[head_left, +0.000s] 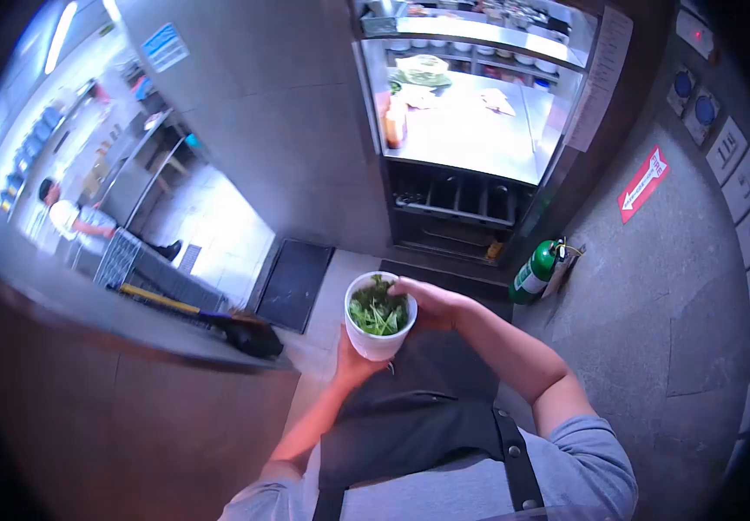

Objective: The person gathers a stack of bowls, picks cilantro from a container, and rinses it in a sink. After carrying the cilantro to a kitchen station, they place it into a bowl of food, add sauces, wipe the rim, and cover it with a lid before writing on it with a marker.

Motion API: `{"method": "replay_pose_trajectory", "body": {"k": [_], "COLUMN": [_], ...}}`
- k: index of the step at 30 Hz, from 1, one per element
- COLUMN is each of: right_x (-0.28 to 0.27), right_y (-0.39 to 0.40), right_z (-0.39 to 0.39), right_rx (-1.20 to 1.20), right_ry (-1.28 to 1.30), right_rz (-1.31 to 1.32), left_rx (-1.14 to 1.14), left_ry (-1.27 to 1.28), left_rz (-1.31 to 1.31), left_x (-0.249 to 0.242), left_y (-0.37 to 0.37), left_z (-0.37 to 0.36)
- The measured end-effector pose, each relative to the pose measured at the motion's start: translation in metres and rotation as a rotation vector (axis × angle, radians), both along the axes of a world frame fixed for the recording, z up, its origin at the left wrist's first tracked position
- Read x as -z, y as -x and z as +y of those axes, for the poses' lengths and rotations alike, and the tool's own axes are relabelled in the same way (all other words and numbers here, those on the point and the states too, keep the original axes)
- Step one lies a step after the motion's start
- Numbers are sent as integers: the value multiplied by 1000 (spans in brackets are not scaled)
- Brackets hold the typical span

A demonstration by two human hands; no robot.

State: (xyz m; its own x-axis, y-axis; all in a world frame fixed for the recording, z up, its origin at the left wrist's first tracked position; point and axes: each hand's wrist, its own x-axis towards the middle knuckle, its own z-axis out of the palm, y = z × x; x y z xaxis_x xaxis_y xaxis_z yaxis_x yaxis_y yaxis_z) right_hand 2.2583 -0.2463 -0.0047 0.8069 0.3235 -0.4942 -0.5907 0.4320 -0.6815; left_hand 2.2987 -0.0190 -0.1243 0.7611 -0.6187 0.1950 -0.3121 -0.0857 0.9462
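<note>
Clamped on the white tub (373, 346), left hand (357, 363) low, right hand (431, 300) at the rim, I hold leafy greens (377, 314) level.

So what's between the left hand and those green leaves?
The side wall of the white tub. The left hand supports it from outside, below the rim, and the green leaves sit inside. The head view shows this.

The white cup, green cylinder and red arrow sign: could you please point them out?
White cup (377, 347): head view, its outer wall.
Green cylinder (542, 260): head view, its upper body.
Red arrow sign (644, 185): head view, middle of its face.
</note>
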Motion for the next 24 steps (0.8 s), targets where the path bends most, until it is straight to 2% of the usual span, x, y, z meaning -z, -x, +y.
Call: {"method": "replay_pose_trajectory", "body": {"k": [1,3,6,7,11,14,15,17,19,21,24], "right_x": [-2,-22,-20,-19,-23,-15,0,24,37,45,56], "right_y": [-19,-52,-104,-120,-176,-208,-223,-243,-268,-276,-289], "right_z": [-19,-48,-112,-136,-231,-303,-332,-384,-427,-458,-502], "right_rx": [13,138,298,328,521,633,636,587,563,574,528], "right_ry": [46,41,107,52,-104,38,100,70,132,108,140], "right_rz": [1,6,4,24,43,-19,-44,-121,-237,-185,-51], "left_rx": [-9,40,211,237,309,344,329,286,270,268,337], "left_ry": [-119,-33,20,16,38,83,87,-14,-27,-14,-102], "left_rz": [-84,-115,-156,-248,-250,-309,-329,-481,-526,-350,-444], "left_x": [10,-4,-3,-3,-6,-1,-7,21,27,38,56], "left_y": [-30,-78,-159,-182,-264,-306,-318,-348,-366,-372,-391], "left_z": [-18,-65,-140,-168,-284,-371,-399,-451,-494,-526,-565]}}
